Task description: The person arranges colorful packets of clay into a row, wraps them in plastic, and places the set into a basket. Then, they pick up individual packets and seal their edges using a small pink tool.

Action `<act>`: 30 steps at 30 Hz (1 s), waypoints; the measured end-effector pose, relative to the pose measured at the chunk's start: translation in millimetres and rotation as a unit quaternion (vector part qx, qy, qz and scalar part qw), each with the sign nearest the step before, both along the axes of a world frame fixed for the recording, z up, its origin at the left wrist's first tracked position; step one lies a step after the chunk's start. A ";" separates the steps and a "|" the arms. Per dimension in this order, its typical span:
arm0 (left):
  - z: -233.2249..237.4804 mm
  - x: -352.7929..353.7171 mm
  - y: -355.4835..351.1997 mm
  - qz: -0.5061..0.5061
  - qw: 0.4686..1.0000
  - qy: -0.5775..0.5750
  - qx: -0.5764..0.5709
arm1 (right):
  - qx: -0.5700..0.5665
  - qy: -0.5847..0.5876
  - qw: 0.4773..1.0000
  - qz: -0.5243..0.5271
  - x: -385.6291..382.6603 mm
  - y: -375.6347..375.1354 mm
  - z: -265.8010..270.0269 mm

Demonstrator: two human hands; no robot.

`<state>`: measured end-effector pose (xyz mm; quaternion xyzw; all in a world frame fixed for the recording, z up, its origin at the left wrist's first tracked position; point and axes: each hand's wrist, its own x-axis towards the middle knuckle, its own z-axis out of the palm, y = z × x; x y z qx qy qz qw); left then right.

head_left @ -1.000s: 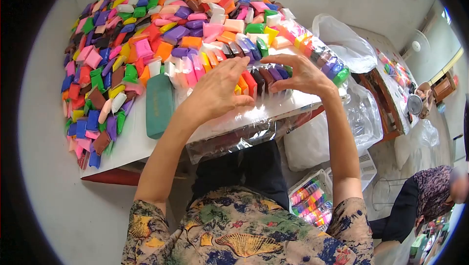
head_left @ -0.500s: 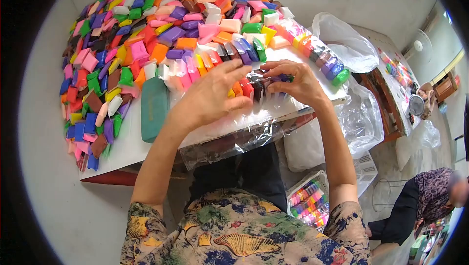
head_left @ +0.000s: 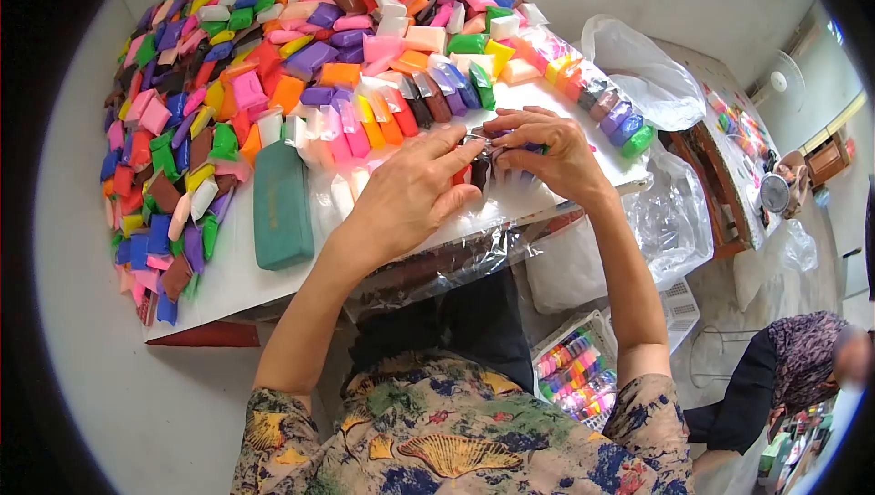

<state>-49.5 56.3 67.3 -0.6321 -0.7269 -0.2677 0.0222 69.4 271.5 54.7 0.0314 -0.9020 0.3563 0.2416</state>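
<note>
A row of small coloured packets [head_left: 480, 171] lies in clear plastic under both hands, with dark brown, red and purple ones showing. My left hand [head_left: 410, 180] rests over the left part of this row, fingers stretched out and thumb apart. At the row's right end, my right hand [head_left: 551, 156] has its thumb and fingers closed on the packets; the exact grip is partly hidden. Clear film [head_left: 447, 267] hangs over the table's front edge. Just beyond the hands is another ordered row of packets [head_left: 392, 117], running from white to green.
A large heap of loose coloured packets [head_left: 246, 85] covers the table's back and left. A teal block [head_left: 283, 208] stands left of my hands. To the right lie a wrapped packet row [head_left: 592, 98] and plastic bags [head_left: 670, 212]. A basket [head_left: 579, 372] holds packets below; another person [head_left: 775, 386] bends at far right.
My left hand has come down onto the row and its fingers lie nearer my right hand. The right hand stays at the row's right end, nearly unmoved. The view has shifted slightly.
</note>
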 end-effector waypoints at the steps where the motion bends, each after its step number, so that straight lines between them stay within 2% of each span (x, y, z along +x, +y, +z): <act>1: 0.8 -0.8 0.5 -0.004 1.000 -0.016 0.002 | 0.008 0.016 1.000 -0.001 -0.2 0.1 -1.0; 3: 2.3 -2.5 0.8 -0.012 0.999 -0.049 0.004 | 0.023 0.046 0.999 -0.002 -0.8 0.5 -4.8; 6: -3.0 -5.6 1.7 -0.041 0.999 0.007 0.036 | 0.041 0.055 0.998 0.000 -1.3 1.5 -6.5; 9: -3.6 -2.0 1.5 -0.014 0.998 0.058 0.017 | 0.066 0.064 0.996 0.001 -0.3 0.8 -6.1; 12: 2.4 7.5 4.4 0.037 0.999 0.009 0.017 | 0.048 0.062 0.997 0.002 -1.5 1.8 -8.9; 15: -8.6 2.3 11.5 0.060 0.986 0.156 0.025 | 0.051 0.037 0.998 0.013 -0.3 3.4 -6.7; 18: -4.2 3.1 12.2 0.045 0.997 0.063 -0.020 | 0.058 0.023 0.998 0.007 0.6 5.1 -7.9; 21: -6.9 -1.3 13.3 0.042 0.998 0.054 -0.014 | 0.014 -0.005 0.999 0.044 4.6 7.1 1.1; 24: -11.3 -4.8 15.6 0.039 0.998 0.044 0.003 | -0.004 0.017 0.998 0.053 4.9 11.1 2.3; 27: -19.1 -8.2 19.7 0.034 0.998 0.037 0.042 | 0.020 0.015 0.999 0.046 1.2 16.5 -1.8; 30: -13.4 -7.1 19.7 0.039 0.998 0.038 0.018 | -0.006 0.004 1.000 0.016 0.3 10.6 -4.2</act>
